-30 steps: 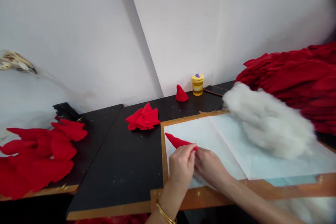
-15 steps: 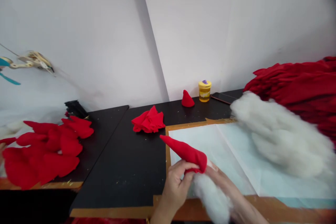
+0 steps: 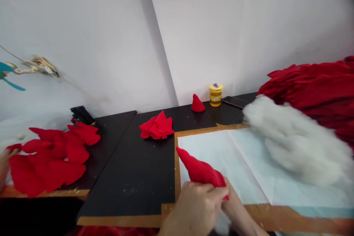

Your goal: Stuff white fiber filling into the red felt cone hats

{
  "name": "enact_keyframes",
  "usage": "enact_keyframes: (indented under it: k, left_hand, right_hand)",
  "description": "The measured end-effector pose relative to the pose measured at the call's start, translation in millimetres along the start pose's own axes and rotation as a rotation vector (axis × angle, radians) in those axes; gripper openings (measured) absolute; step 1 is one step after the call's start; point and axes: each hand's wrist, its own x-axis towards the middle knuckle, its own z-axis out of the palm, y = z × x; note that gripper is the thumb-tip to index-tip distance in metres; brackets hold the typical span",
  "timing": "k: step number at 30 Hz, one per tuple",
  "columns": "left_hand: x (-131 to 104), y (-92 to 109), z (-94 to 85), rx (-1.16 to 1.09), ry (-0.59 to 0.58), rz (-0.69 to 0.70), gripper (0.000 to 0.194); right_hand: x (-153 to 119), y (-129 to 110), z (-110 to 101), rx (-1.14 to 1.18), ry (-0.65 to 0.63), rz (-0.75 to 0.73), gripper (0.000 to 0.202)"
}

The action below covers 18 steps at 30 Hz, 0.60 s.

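A red cone-shaped cloth hat (image 3: 203,169) is between my two hands, its tip pointing up and left over the paper. My left hand (image 3: 199,201) is closed round the near side of the hat by its open end. On the far side, my right hand (image 3: 233,199) is at the opening, and its fingers are hidden by the hat and my left hand. A tuft of white fibre stuffing (image 3: 222,223) hangs below the opening, between my wrists.
White paper (image 3: 215,151) covers part of the black table (image 3: 129,177). A big heap of stuffing (image 3: 298,140) and dark red cloth (image 3: 312,88) lie right. Behind are red pieces (image 3: 157,126), a small cone (image 3: 197,104), a yellow-lidded tub (image 3: 215,95). Another person's hand (image 3: 4,162) touches a red pile (image 3: 52,155).
My left hand has turned over the hat's near side and now covers more of it. The hat has shifted slightly right and down. Less stuffing shows below it.
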Motion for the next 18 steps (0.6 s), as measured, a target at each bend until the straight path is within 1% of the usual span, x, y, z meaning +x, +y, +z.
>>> enact_keyframes:
  k: [1,2,3,4,5,6,7,8,9,10,11,12,13,14,16,18]
  left_hand:
    - [-5,1,6.0,0.048,0.047,0.050,0.027]
    - [-11,0,12.2,0.063,0.130,0.088,0.027]
    - [-16,-2,18.2,0.045,0.253,0.096,0.028]
    - [-22,-6,23.6,-0.005,0.410,0.071,0.031]
    - [-25,-10,28.1,-0.091,0.602,0.006,0.039]
    - [-27,-14,31.5,-0.212,0.788,-0.098,0.048]
    - [-27,-18,33.7,-0.359,0.941,-0.221,0.060]
    - [-24,-22,34.8,-0.532,1.007,-0.333,0.070]
    - [-20,-23,35.0,-0.710,1.004,-0.441,0.077]
    - [-15,-24,34.9,-0.858,0.954,-0.537,0.080]
    - [-9,-23,35.0,-0.953,0.882,-0.624,0.079]
    - [-4,-22,35.9,-0.987,0.814,-0.702,0.077]
    - [0,-21,37.9,-0.976,0.765,-0.769,0.077]
    - [3,-20,41.2,-0.943,0.738,-0.825,0.078]
    - [5,-21,51.0,-0.914,0.718,-0.900,0.082]
    - [1,-24,61.7,-0.969,0.705,-0.935,0.082]
  right_hand:
    - [-1,-1,0,0.043,0.008,0.026,0.029]
    - [-1,-3,-1,0.091,0.015,0.055,0.027]
    - [-2,-6,-2,0.135,0.017,0.084,0.025]
    - [-3,-10,-3,0.172,0.010,0.110,0.022]
    - [-3,-14,-2,0.200,-0.001,0.130,0.022]
    - [-4,-17,-1,0.218,-0.016,0.145,0.025]
    - [-4,-20,1,0.224,-0.030,0.155,0.031]
    - [-5,-23,4,0.205,-0.044,0.154,0.035]
    - [-5,-24,7,0.162,-0.054,0.141,0.037]
    - [-5,-25,10,0.102,-0.061,0.119,0.036]
    - [-6,-25,13,0.033,-0.063,0.092,0.032]
    - [-6,-24,15,-0.036,-0.059,0.064,0.028]
    - [-5,-22,16,-0.094,-0.047,0.042,0.023]
    - [-5,-21,16,-0.135,-0.029,0.027,0.017]
    - [-5,-20,13,-0.197,0.014,0.011,0.008]
    - [-7,-21,10,-0.224,0.006,-0.005,0.005]
